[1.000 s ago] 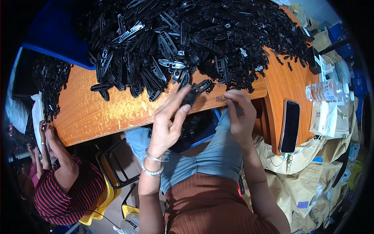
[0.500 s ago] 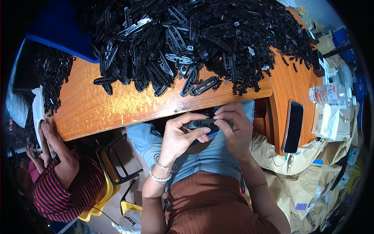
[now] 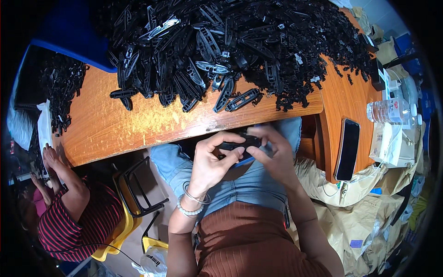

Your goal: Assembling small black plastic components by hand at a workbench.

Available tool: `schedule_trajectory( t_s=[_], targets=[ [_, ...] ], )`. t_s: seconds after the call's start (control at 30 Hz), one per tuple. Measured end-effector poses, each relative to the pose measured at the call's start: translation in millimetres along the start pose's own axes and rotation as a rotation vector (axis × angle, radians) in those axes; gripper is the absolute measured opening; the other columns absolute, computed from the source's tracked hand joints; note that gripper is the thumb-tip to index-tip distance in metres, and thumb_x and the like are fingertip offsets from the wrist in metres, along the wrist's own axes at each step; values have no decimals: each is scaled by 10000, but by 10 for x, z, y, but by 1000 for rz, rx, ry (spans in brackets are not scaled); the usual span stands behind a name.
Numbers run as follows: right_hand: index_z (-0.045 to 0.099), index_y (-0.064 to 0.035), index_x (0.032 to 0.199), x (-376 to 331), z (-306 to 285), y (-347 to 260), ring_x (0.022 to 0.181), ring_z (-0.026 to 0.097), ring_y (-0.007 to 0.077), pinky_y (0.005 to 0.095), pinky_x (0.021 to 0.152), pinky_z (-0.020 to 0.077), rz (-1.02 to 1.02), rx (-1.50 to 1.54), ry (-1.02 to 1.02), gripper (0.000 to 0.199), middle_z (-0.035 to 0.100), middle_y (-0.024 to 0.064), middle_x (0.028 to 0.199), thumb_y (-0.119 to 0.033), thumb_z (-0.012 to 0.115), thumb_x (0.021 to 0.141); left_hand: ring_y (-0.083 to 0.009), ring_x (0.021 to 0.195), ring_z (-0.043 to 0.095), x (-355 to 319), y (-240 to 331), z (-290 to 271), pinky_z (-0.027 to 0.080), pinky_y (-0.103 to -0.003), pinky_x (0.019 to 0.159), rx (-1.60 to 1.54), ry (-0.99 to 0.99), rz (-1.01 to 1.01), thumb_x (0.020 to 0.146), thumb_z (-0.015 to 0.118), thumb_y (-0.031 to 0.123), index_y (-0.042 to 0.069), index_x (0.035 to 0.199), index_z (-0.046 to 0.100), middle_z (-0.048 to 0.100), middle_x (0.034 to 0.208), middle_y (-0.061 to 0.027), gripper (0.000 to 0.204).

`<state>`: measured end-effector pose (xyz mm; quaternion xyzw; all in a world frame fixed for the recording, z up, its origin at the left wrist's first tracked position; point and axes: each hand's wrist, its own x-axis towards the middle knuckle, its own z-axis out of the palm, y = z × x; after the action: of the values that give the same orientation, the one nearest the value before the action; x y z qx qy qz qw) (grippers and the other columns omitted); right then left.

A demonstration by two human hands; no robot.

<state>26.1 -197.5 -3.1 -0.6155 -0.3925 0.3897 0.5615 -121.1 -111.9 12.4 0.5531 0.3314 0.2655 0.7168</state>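
Observation:
Over my lap, just below the table's front edge, I hold a small elongated black plastic part (image 3: 251, 141). My left hand (image 3: 208, 159) grips its left end between thumb and bent fingers. At the other end, my right hand (image 3: 277, 154) has its thumb and fingers closed around the part; the fingertips are slightly blurred and partly hide it. Beyond my hands, a large heap of black plastic parts (image 3: 184, 60) covers the far side of the table, with long frame-like pieces on the left and small clips (image 3: 295, 87) on the right.
The worn wooden table (image 3: 138, 127) runs across in front of me. To the right lie a phone (image 3: 347, 150) and a water bottle (image 3: 387, 111). A blue bin (image 3: 74, 37) stands far left. A co-worker in a striped top (image 3: 83, 221) sits left, near yellow chairs (image 3: 115, 240). Brown paper (image 3: 341, 226) lies right.
My right hand's fingers have shifted on the part, with the thumb lower and further left. The part has tilted slightly, and my left hand stays nearly in place.

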Motion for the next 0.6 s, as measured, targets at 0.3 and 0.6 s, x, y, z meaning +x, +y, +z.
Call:
schedule_trajectory(
  t_s=[0.3,0.6],
  targets=[
    [671,-13,963,87,-183,133,753,575,157,271,667,447,-113,-192,-108,188,628,78,838,-59,651,782,-242,795,641,196,42,-156,499,-307,714,639,-84,338,833,632,80,-27,901,671,646,856,-130,133],
    [623,-36,919,667,-159,209,801,619,269,343,675,504,-458,-929,207,103,577,90,971,-60,577,830,-296,860,521,787,-27,145,458,-368,645,1268,150,613,742,636,39,-7,988,552,496,881,-120,264]
  ],
)
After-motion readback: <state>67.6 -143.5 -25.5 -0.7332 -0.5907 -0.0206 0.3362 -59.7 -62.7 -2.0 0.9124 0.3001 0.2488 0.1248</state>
